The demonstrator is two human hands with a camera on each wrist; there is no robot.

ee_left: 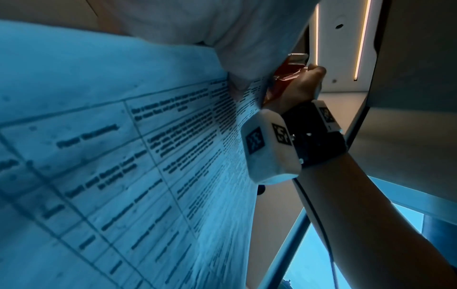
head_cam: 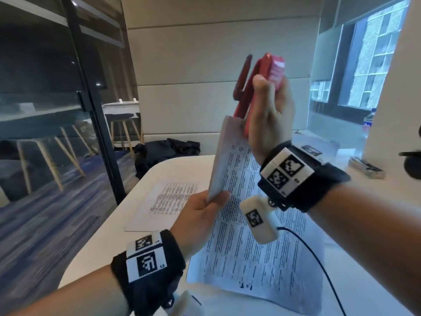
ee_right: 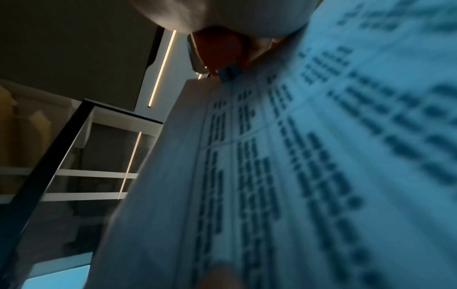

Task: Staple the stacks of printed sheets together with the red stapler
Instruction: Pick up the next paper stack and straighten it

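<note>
right hand (head_cam: 268, 115) wraps the red stapler (head_cam: 255, 87) up in the air, its mouth over the top corner of the printed stack (head_cam: 241, 220). left hand (head_cam: 200, 215) pinches that stack's left edge, lifted above the white table (head_cam: 102, 242); 1 more sheet (head_cam: 164, 204) lies flat there.

Bare forearms, black wrist straps, tagged all over.
Each wrist band (head_cam: 305, 179) carries white plates with black square codes; beside it a white camera pod (head_cam: 259, 218), coded too, trailing a dark cable (head_cam: 319, 258).
</note>
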